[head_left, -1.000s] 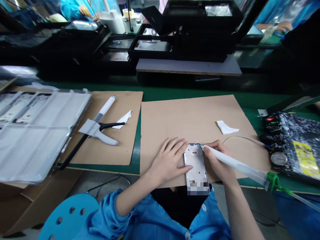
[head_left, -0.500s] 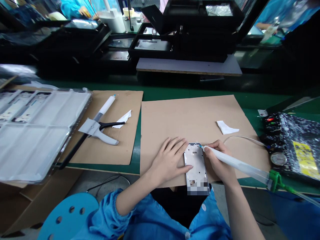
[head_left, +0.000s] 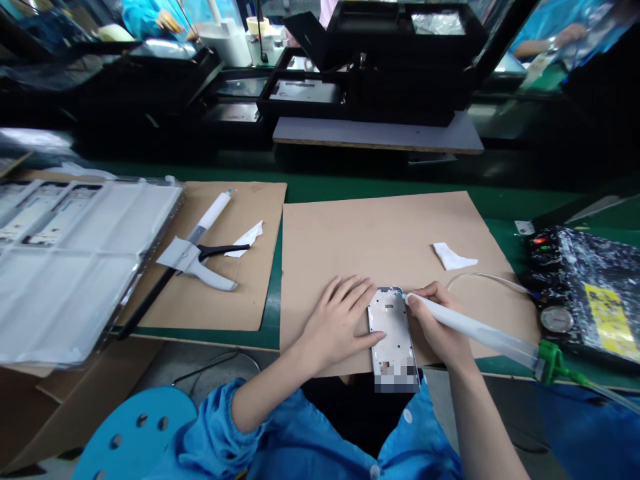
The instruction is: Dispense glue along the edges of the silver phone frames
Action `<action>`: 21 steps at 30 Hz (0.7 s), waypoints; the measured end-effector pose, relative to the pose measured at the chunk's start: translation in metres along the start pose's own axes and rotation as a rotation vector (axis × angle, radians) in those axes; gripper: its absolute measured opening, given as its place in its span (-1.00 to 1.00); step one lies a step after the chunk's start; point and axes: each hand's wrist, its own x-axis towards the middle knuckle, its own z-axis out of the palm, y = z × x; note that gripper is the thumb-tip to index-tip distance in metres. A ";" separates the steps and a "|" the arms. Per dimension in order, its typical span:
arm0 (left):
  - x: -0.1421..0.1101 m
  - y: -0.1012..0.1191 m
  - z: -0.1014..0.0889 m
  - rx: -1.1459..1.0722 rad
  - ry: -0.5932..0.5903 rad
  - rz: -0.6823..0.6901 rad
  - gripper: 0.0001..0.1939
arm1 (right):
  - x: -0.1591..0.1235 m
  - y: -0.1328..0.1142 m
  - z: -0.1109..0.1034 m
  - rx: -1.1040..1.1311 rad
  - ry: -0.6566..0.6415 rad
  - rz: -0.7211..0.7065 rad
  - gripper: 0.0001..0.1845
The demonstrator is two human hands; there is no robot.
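A silver phone frame (head_left: 395, 333) lies on the cardboard, its near end reaching past the table edge. Flat beside it, my left hand (head_left: 343, 317) has its fingers stretched out; the thumb rests on the frame and the fingertips touch its left side. My right hand (head_left: 440, 323) is closed round the front of a white glue syringe (head_left: 475, 327). The syringe slants down to the left, and its blue tip meets the frame's upper right corner. A green cap with a hose (head_left: 553, 363) sits on the syringe's back end.
Left, a caulking gun (head_left: 187, 257) lies on a second cardboard sheet (head_left: 250, 307), beside a white compartment tray (head_left: 100, 267) holding phone parts. Right are a white scrap (head_left: 453, 257) and a control box (head_left: 590, 287) with a gauge. Black equipment (head_left: 400, 80) stands behind; co-workers' hands show beyond.
My hands, the syringe and the phone frame look almost unmoved. A co-worker's hand at the far upper right has shifted and shows more.
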 end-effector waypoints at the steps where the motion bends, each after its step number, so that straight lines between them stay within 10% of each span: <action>1: 0.000 0.000 0.000 0.001 -0.003 -0.002 -0.10 | 0.000 0.000 0.000 -0.001 0.000 0.002 -0.64; 21: 0.000 0.001 0.001 0.012 0.015 0.006 -0.12 | 0.000 -0.001 0.002 0.027 0.016 0.032 -0.60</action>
